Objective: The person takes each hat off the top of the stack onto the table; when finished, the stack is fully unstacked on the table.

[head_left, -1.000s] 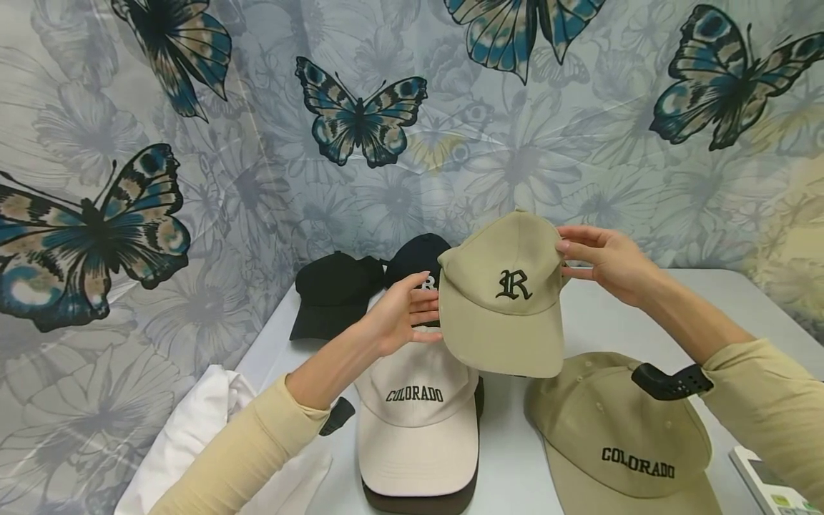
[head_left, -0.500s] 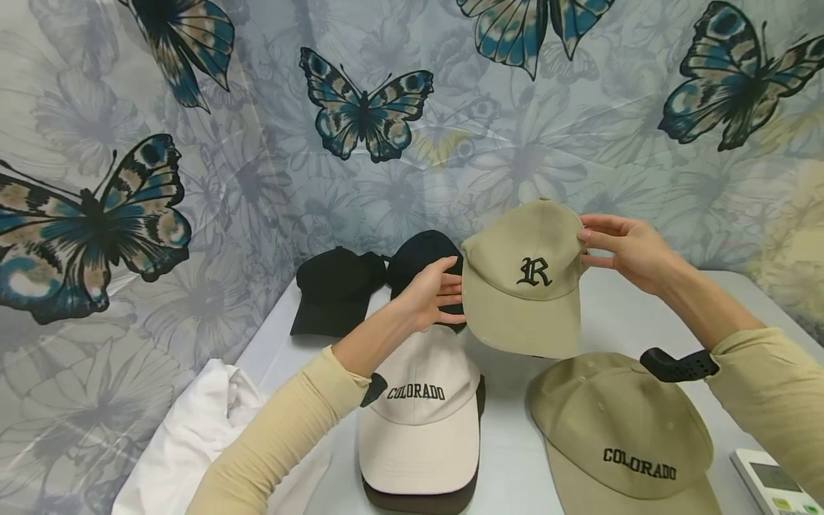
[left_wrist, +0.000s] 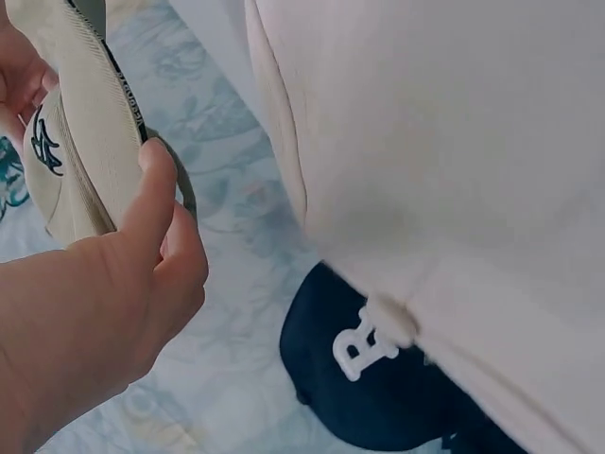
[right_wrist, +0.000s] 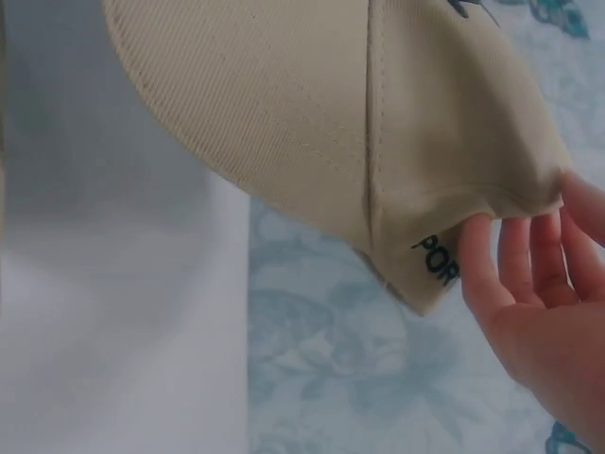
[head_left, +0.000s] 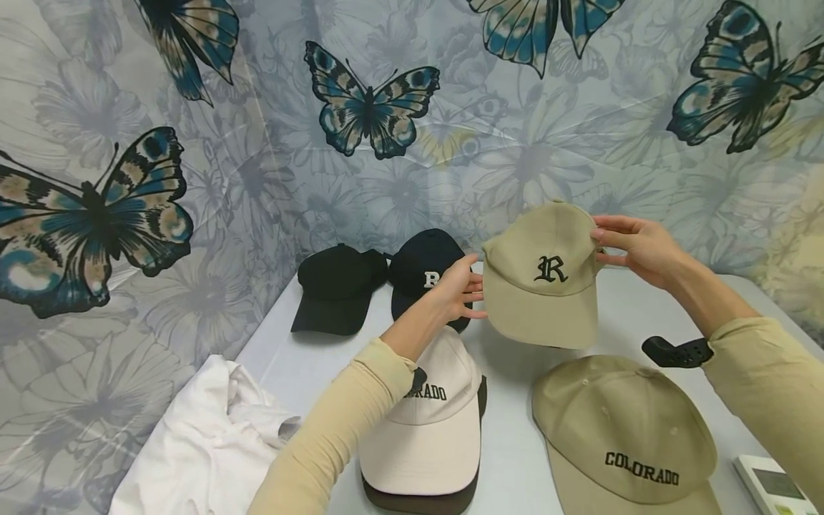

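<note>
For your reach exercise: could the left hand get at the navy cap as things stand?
Probably yes: the left hand hovers just in front of the navy cap, nothing between, though it grips the khaki R cap first.

A pale grey table (head_left: 605, 315) carries the caps. At its twelve o'clock edge, against the butterfly backdrop, a plain black cap (head_left: 335, 286) lies just beside a navy cap with a white letter (head_left: 421, 268). Toward six o'clock a cream COLORADO cap (head_left: 428, 429) sits stacked on a dark brown cap (head_left: 418, 502). At about four o'clock lies a khaki COLORADO cap (head_left: 621, 429), with a white device (head_left: 769, 486) at the corner beyond it. A crumpled white cloth (head_left: 206, 443) lies at eight o'clock.
</note>
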A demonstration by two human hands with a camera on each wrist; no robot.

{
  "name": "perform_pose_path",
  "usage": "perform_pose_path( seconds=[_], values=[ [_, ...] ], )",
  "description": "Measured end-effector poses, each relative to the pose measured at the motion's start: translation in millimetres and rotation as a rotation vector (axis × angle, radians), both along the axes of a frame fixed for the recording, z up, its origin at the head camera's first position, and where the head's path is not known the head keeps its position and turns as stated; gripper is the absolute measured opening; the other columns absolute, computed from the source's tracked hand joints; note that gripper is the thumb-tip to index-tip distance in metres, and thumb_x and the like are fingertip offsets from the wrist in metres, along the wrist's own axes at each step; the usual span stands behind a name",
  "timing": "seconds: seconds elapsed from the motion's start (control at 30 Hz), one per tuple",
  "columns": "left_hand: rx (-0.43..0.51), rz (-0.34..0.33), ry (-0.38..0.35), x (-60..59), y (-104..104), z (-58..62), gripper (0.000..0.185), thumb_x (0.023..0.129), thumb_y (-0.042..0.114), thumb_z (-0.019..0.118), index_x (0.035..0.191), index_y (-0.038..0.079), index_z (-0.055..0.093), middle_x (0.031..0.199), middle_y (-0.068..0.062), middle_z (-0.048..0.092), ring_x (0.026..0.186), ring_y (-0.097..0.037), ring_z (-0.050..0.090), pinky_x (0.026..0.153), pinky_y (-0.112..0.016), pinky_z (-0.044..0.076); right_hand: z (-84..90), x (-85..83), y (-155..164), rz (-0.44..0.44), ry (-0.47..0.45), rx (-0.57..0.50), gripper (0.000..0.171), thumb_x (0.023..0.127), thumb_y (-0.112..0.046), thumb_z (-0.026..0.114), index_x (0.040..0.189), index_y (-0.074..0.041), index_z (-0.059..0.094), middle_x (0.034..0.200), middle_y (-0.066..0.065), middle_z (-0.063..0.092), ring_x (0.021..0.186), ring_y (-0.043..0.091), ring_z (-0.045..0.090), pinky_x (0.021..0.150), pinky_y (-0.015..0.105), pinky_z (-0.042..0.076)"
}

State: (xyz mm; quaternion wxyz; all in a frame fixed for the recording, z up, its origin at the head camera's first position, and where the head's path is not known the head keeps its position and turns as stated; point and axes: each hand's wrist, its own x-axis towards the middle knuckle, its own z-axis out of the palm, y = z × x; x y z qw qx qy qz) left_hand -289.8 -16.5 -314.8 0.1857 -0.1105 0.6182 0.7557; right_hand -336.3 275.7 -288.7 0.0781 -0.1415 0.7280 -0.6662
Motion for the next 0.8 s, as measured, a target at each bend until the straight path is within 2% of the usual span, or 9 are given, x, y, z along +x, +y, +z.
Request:
perform_pose_path(
  seconds=[0.2, 0.5, 0.63, 0.8],
  values=[
    [0.004, 0.073, -0.004, -6.3, 17.0, -11.8, 0.057, 0.101, 0.043, 0.039, 0.126, -0.006, 0.052, 0.113, -0.018, 0.053, 0.111, -0.035, 0.053, 0.087, -0.052, 0.047, -2.2, -8.2, 3.6, -0.019, -0.018, 0.041, 0.014, 0.094, -0.018, 0.062, 0.103, -0.028, 0.067, 0.105, -0.011, 0.057, 0.095, 0.003, 0.057, 0.078, 0.023, 0.052],
    [0.039, 0.190, -0.038, -16.8, 38.8, -26.9, 0.062, 0.100, 0.044, 0.034, 0.125, -0.009, 0.053, 0.115, -0.021, 0.057, 0.113, -0.035, 0.053, 0.094, -0.057, 0.040, -12.0, -18.5, 8.8, -0.028, -0.015, 0.089, 0.012, 0.094, -0.020, 0.061, 0.102, -0.029, 0.064, 0.104, -0.012, 0.056, 0.095, 0.001, 0.055, 0.080, 0.023, 0.051],
    [0.047, 0.233, -0.049, -16.2, 45.9, -30.6, 0.063, 0.100, 0.045, 0.032, 0.124, -0.008, 0.055, 0.111, -0.019, 0.058, 0.111, -0.034, 0.054, 0.094, -0.057, 0.039, -16.9, -22.4, 10.9, -0.043, -0.002, 0.128, 0.014, 0.094, -0.022, 0.061, 0.108, -0.026, 0.061, 0.106, -0.013, 0.054, 0.096, 0.000, 0.054, 0.082, 0.024, 0.050],
    [0.034, 0.293, -0.061, -17.1, 50.8, -32.6, 0.063, 0.100, 0.048, 0.028, 0.121, -0.004, 0.058, 0.107, -0.016, 0.060, 0.106, -0.032, 0.056, 0.094, -0.057, 0.038, -19.4, -26.0, 7.9, -0.049, 0.017, 0.211, 0.033, 0.096, -0.026, 0.059, 0.125, -0.013, 0.049, 0.109, -0.013, 0.049, 0.096, -0.003, 0.053, 0.087, 0.026, 0.049]
  ],
)
